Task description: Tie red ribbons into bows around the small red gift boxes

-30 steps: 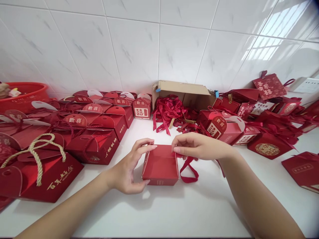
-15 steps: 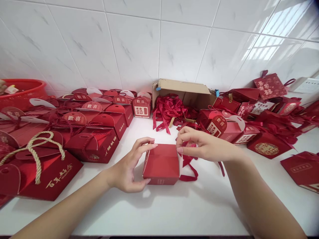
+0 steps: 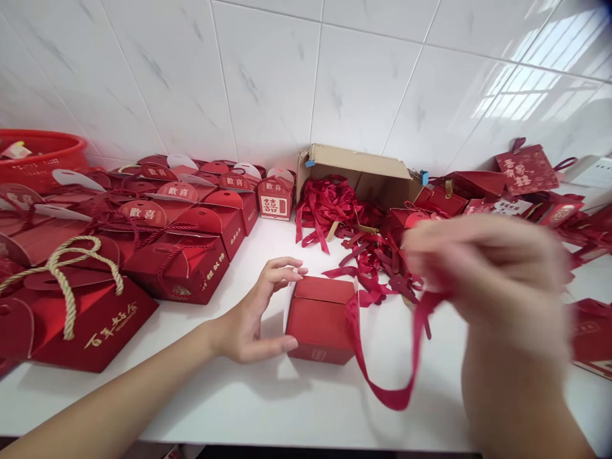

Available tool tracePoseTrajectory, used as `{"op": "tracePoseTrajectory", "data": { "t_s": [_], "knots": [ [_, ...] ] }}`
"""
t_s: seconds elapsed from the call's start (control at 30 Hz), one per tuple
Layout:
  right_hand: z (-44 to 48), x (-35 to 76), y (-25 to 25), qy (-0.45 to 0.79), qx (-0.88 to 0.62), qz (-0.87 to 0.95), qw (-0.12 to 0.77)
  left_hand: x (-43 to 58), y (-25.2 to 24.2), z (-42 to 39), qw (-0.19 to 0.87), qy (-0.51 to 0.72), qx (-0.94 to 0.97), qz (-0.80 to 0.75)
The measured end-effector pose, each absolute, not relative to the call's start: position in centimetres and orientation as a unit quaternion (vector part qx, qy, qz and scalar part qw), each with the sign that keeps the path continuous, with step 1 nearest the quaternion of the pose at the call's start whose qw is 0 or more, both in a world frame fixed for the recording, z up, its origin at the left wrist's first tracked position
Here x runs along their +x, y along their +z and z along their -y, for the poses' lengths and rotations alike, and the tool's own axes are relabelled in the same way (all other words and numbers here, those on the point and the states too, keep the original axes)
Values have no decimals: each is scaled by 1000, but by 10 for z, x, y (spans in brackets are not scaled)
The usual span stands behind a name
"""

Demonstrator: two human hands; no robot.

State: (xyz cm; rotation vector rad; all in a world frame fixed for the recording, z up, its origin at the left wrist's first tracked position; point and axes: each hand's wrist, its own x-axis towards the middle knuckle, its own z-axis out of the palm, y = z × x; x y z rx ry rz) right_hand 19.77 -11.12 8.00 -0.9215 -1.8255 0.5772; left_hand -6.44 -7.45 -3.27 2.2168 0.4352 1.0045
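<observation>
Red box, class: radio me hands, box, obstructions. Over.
Left hand at left side of red box. Right hand blurred, holding red ribbon. Loose ribbons heaped behind box, rightward.

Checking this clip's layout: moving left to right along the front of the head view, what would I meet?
Red box with cream rope, left hand, middle red box, ribbon loop, right hand, right-edge red box.
</observation>
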Motion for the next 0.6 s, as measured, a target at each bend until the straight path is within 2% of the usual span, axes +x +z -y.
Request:
{"op": "tracePoseTrajectory", "data": {
  "t_s": [0.1, 0.17, 0.37, 0.6],
  "knots": [
    [90, 173, 64, 306, -383, 793, 361, -64, -33, 78, 388, 400, 808, -189],
    [80, 160, 53, 353, -386, 795, 307, -63, -33, 79, 395, 412, 796, -199],
    [85, 148, 43, 462, -382, 752, 274, -60, -35, 80, 411, 411, 794, -177],
    [85, 144, 38, 479, -379, 748, 260, -56, -36, 82, 418, 422, 789, -154]
  ]
}}
